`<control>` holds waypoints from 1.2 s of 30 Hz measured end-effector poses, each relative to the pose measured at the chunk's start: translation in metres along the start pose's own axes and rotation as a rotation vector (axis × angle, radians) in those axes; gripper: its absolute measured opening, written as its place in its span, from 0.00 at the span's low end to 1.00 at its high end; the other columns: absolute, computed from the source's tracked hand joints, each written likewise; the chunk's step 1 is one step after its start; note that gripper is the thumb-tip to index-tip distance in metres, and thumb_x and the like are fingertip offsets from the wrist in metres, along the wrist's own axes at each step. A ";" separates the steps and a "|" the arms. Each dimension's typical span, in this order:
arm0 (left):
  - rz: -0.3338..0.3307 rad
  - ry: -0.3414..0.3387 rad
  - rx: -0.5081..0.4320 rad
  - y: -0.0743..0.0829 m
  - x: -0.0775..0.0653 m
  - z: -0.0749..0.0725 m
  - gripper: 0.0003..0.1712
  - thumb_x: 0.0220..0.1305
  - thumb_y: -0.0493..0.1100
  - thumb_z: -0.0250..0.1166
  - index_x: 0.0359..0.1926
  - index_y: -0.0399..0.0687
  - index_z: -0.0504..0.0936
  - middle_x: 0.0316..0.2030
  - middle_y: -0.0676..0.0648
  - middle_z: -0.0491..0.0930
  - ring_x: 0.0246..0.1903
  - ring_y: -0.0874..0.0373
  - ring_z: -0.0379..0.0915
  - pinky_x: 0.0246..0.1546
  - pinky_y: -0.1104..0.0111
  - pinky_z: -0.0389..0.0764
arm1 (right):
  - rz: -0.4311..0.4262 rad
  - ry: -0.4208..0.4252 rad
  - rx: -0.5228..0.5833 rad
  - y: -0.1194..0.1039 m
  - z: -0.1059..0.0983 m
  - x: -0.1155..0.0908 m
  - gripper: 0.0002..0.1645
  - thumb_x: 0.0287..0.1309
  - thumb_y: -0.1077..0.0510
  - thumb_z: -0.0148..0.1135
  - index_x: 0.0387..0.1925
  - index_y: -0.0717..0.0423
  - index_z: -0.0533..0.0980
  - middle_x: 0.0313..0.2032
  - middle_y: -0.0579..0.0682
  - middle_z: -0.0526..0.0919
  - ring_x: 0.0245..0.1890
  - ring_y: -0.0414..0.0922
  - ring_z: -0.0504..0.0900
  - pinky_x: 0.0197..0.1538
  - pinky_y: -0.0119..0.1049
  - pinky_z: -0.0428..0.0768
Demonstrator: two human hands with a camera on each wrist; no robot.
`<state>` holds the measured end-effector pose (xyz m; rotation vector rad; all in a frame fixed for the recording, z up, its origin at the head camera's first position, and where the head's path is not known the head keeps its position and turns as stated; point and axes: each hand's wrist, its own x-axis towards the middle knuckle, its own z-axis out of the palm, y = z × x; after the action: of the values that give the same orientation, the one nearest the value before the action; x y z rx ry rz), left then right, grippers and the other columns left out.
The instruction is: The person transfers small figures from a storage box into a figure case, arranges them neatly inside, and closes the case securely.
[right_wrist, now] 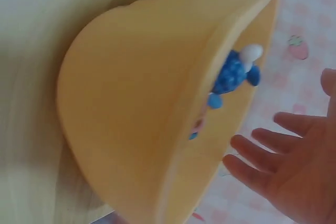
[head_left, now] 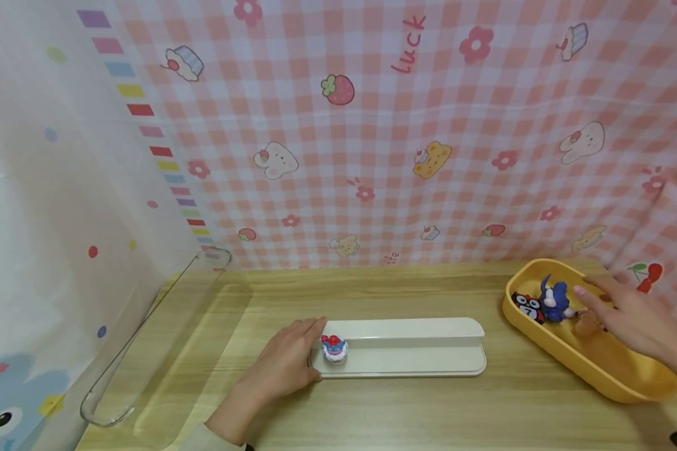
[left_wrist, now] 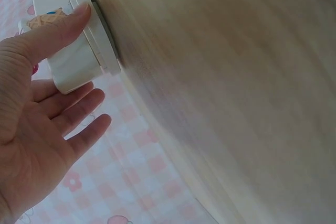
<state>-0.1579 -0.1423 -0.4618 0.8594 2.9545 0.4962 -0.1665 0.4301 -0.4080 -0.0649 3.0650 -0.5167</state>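
Observation:
My left hand (head_left: 284, 360) holds the left end of a white two-level display stand (head_left: 406, 360), thumb at the front corner and fingers along the back. In the left wrist view the thumb (left_wrist: 79, 19) presses by the stand's edge. A small dessert-like toy (head_left: 335, 349) with a red and blue top sits at the stand's left end; its waffle-patterned side (left_wrist: 46, 19) shows beside the thumb. My right hand (head_left: 634, 316) is over the yellow bin (head_left: 575, 360), fingers extended and holding nothing. Inside are a blue-and-white figure (head_left: 555, 300), a black-and-red figure (head_left: 527, 307) and a brownish toy (head_left: 587, 324).
A clear plastic cover or tray (head_left: 175, 338) lies along the left side of the wooden table (head_left: 372, 413). Behind the table hangs a pink checked cloth (head_left: 372, 125), with a white printed cloth (head_left: 51, 188) at the left.

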 end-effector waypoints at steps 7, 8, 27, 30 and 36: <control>0.008 0.004 0.007 0.001 0.000 -0.001 0.56 0.45 0.43 0.87 0.74 0.34 0.70 0.67 0.38 0.76 0.65 0.42 0.73 0.67 0.48 0.74 | -0.003 -0.100 -0.092 0.020 0.006 0.009 0.46 0.82 0.38 0.42 0.63 0.85 0.67 0.52 0.82 0.78 0.49 0.82 0.77 0.45 0.76 0.74; 0.012 0.008 0.007 0.001 0.000 -0.001 0.56 0.45 0.43 0.87 0.74 0.34 0.70 0.67 0.38 0.76 0.65 0.42 0.73 0.67 0.48 0.74 | -0.010 -0.106 -0.103 0.022 0.008 0.010 0.45 0.82 0.39 0.43 0.62 0.85 0.68 0.51 0.81 0.79 0.48 0.82 0.77 0.44 0.75 0.75; 0.017 0.010 0.008 0.001 0.000 -0.001 0.56 0.45 0.42 0.87 0.73 0.34 0.70 0.67 0.38 0.76 0.65 0.43 0.73 0.67 0.49 0.75 | -0.154 -0.092 -0.028 0.038 0.029 0.013 0.13 0.64 0.54 0.70 0.34 0.63 0.82 0.23 0.45 0.77 0.26 0.41 0.72 0.31 0.36 0.74; 0.020 0.012 0.010 0.001 0.000 -0.001 0.56 0.44 0.42 0.87 0.73 0.33 0.70 0.67 0.38 0.76 0.65 0.42 0.73 0.67 0.49 0.75 | -0.130 -0.110 -0.023 0.038 0.027 0.013 0.17 0.63 0.52 0.73 0.37 0.64 0.84 0.26 0.51 0.82 0.28 0.44 0.75 0.34 0.40 0.79; 0.033 0.022 0.010 0.001 -0.001 -0.002 0.56 0.43 0.42 0.88 0.72 0.32 0.71 0.65 0.37 0.77 0.64 0.41 0.74 0.65 0.48 0.76 | -0.090 -0.119 -0.031 0.037 0.019 0.013 0.25 0.65 0.51 0.71 0.45 0.74 0.83 0.37 0.65 0.87 0.37 0.56 0.86 0.44 0.62 0.84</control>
<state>-0.1567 -0.1425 -0.4597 0.9109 2.9698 0.4956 -0.1803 0.4579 -0.4380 -0.2265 2.9646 -0.4514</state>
